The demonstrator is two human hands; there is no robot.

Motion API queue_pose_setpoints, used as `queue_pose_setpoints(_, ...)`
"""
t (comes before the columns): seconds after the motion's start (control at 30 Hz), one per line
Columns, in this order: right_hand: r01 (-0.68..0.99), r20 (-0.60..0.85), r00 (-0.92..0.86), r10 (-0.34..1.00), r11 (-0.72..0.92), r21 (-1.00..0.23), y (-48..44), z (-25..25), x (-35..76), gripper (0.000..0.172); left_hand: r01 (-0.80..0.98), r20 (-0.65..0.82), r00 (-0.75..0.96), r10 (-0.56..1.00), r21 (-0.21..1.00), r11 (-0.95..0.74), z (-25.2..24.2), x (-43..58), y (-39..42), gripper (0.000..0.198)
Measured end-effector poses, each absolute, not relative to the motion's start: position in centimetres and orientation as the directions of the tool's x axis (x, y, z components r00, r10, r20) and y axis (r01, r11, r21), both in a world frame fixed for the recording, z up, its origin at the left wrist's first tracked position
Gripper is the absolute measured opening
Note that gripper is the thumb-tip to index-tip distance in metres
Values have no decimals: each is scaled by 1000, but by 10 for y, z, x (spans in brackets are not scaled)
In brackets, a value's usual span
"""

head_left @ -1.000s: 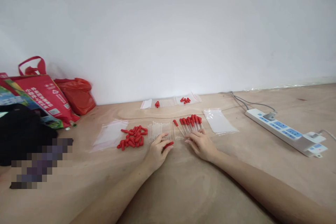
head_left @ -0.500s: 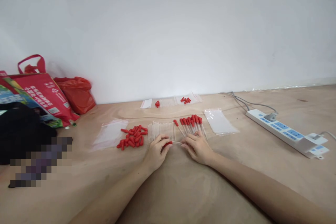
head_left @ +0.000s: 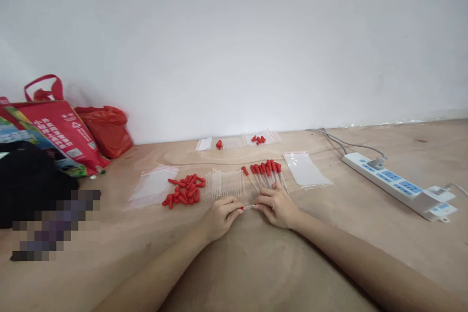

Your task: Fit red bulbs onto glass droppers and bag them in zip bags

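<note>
My left hand (head_left: 222, 217) pinches a red rubber bulb (head_left: 242, 208), most of it hidden by the fingers. My right hand (head_left: 277, 206) is closed on the glass dropper tube (head_left: 249, 206), which lies level between both hands with its end at the bulb. Just beyond my hands is a row of bare glass tubes (head_left: 224, 184). To its left lies a heap of loose red bulbs (head_left: 185, 191). Behind my right hand, several droppers with red bulbs (head_left: 268, 167) lie side by side, bulbs pointing away from me.
Clear zip bags lie at left (head_left: 155, 185) and right (head_left: 306, 169). Farther back are more tubes (head_left: 234, 143) and small red bulbs (head_left: 259, 140). A white power strip (head_left: 397, 183) with cables lies at right. A red bag (head_left: 104, 129) and a black cloth item (head_left: 34, 183) are at left.
My left hand has turned and shifted slightly toward me, its fingers now covering more of the bulb. The tube between my hands has come a little nearer to me.
</note>
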State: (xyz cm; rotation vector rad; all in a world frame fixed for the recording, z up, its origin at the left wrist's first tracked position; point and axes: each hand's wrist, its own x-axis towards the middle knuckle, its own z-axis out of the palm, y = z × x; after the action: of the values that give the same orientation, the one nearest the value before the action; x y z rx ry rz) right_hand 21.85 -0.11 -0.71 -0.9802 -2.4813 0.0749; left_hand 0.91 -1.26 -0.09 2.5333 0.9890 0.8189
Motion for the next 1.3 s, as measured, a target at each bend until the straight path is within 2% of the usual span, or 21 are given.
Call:
queue_pose_setpoints(0.13, 652, 406, -630, 662, 735, -185, -5, -7, 216, 23, 538, 370, 604, 706, 464, -704, 0, 9, -13, 22)
queue_pose_setpoints(0.4, 602, 416, -660, 625, 772, -205, -5, -7, 213, 24, 538, 415, 614, 671, 402, -741, -5, 10, -14, 21)
queue_pose_setpoints(0.73, 608, 397, -651, 647, 757, -237, -9, -7, 203, 23, 521, 415, 651, 635, 364, -772, -3, 11, -15, 20)
queue_pose_setpoints(0.9, 618, 339, -688, 642, 763, -191, -8, 7, 204, 25, 530, 445, 625, 641, 361, -767, -6, 10, -12, 18)
queue_pose_setpoints(1.07, 637, 199, -727, 657, 754, -159, -2, 27, 210, 19, 590, 448, 594, 669, 323, -740, 1, 8, -10, 16)
queue_pose_setpoints(1.17, 735, 174, -592, 787, 615, -285, 10, 35, 213, 18, 720, 461, 489, 740, 265, -641, 13, -3, -1, 30)
queue_pose_setpoints(1.23, 800, 191, -413, 890, 455, -391, 20, 38, 212, 21, 822, 467, 371, 802, 237, -518, 23, -15, 8, 24)
queue_pose_setpoints(1.3, 843, 215, -241, 946, 314, -437, 30, 38, 206, 24, 890, 405, 303, 862, 202, -408, 33, -30, 19, 16)
